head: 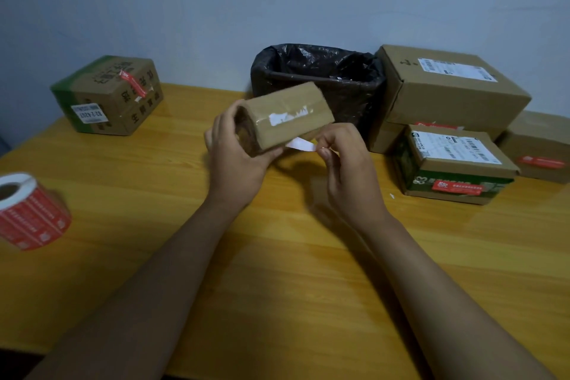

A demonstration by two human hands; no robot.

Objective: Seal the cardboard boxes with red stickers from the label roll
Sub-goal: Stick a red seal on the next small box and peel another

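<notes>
Two hands are working above the wooden table (277, 271): the left hand (237, 160) is gripping a small cardboard box (287, 116) by its end, the right hand (345, 160) is pinching a white strip (300, 144) just under that box. Left of the box, the label roll (29, 211) is lying on its side. Behind the box, a black-lined bin (317, 77) is standing; right of it, stickered boxes (450, 145) are sitting stacked.

The table (277, 256) is open in front of the hands; the bin (320, 83) blocks behind, 1 box (108, 95) left, stacked boxes (453, 133) right.
</notes>
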